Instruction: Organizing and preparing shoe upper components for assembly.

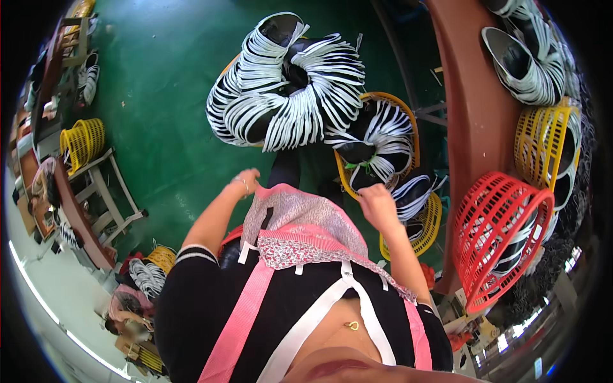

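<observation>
A pink and grey knitted apron [306,217] with pink straps hangs from my shoulders, its front spread outward. My left hand [248,181], with a bracelet at the wrist, is closed on the apron's upper left edge. My right hand [378,205] is raised by the apron's other side, fingers curled; whatever they hold, if anything, is hidden. Ahead on the floor stands a large ringed heap of black curved pieces with white edges [287,96]. Closer to my right hand, a yellow basket [416,131] holds more such pieces, with another yellow basket [433,231] behind it.
A reddish-brown table [476,121] runs along the right. On it are a red basket [495,226], a yellow basket [539,143] and a stack of white-edged pieces [527,70]. At left, a yellow basket [83,143] sits by a bench frame [105,198]. A person [128,306] is at lower left.
</observation>
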A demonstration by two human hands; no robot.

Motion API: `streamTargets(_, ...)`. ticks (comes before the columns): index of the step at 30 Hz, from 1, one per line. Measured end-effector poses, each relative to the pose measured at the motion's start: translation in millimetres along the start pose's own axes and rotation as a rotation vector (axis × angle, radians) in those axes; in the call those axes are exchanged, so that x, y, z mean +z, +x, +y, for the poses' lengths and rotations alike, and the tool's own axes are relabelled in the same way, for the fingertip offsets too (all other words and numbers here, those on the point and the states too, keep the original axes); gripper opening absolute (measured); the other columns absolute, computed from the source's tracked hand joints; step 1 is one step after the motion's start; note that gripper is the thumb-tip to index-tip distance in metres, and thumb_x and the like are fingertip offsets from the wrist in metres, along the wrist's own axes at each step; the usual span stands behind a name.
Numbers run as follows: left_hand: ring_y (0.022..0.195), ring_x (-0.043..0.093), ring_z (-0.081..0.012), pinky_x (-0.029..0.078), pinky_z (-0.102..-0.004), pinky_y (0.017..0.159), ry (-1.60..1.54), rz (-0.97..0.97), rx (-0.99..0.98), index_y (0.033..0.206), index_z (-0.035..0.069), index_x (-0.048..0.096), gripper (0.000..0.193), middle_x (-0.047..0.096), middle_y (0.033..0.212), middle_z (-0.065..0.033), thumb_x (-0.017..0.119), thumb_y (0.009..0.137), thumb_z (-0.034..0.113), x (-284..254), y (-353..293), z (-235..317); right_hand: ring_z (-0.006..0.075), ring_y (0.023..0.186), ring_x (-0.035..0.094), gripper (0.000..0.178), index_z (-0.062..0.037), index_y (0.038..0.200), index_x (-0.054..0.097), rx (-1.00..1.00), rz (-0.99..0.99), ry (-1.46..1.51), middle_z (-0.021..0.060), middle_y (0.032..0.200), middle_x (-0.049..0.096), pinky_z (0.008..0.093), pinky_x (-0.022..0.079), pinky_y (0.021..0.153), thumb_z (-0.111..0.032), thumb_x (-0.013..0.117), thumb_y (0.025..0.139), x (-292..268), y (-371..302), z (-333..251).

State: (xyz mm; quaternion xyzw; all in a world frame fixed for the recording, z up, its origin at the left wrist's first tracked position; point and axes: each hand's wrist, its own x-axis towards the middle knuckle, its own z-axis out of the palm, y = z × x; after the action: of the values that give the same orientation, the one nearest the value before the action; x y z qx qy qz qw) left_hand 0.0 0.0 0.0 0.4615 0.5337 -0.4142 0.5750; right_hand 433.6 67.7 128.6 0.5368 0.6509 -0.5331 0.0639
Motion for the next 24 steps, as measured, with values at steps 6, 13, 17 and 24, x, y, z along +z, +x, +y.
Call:
streamTargets(6,0.113,0.050,-0.0333,0.042,-0.0418,0.096,0.256,0.731,0.312,0.121,0.006,0.050,0.043,0.052,0.121,-0.0159,0.054,0.078,0.005,-111.3,67.6,49.3,0.0289,0.090,0.058,0.018,-0.0052,0.091,0.064,0.088,-0.190,0.032,0.0111,0.085,0.064,0.0384,0.048,0.079,-0.020,0.065,0.081,35.5,-55.0,-20.1)
streamTargets(13,0.139,0.024,-0.0274,0.014,-0.0452,0.115,0.933,0.632,0.032,0.142,0.007,0.032,0.078,0.035,0.145,-0.0099,0.068,0.078,0.033,-259.0,74.6,126.6,0.0293,0.090,0.058,0.016,-0.0051,0.091,0.064,0.096,-0.169,0.038,0.0117,0.084,0.064,0.0393,0.047,0.078,-0.019,0.063,0.082,13.2,-33.1,-39.2)
streamTargets(17,0.118,0.050,-0.0234,0.042,-0.0378,0.098,0.747,0.401,0.055,0.112,0.010,0.064,0.048,0.058,0.117,-0.0065,0.071,0.075,0.040,-269.1,61.2,121.4,0.0352,0.083,0.058,0.017,-0.0009,0.089,0.062,0.028,-0.100,0.375,0.0146,0.085,0.064,0.0405,0.047,0.073,-0.017,0.056,0.088,18.0,47.6,-31.5)
streamTargets(24,0.072,0.054,-0.0226,0.047,-0.0350,0.058,0.493,0.797,0.472,0.064,0.012,0.059,0.008,0.052,0.072,-0.0057,0.060,0.071,0.017,-136.9,-63.1,177.5,0.0229,0.124,0.047,0.064,-0.0050,0.136,0.043,0.517,-0.157,1.739,0.0079,0.136,0.049,0.0360,0.037,0.102,-0.053,0.045,0.094,43.1,202.8,-42.1)
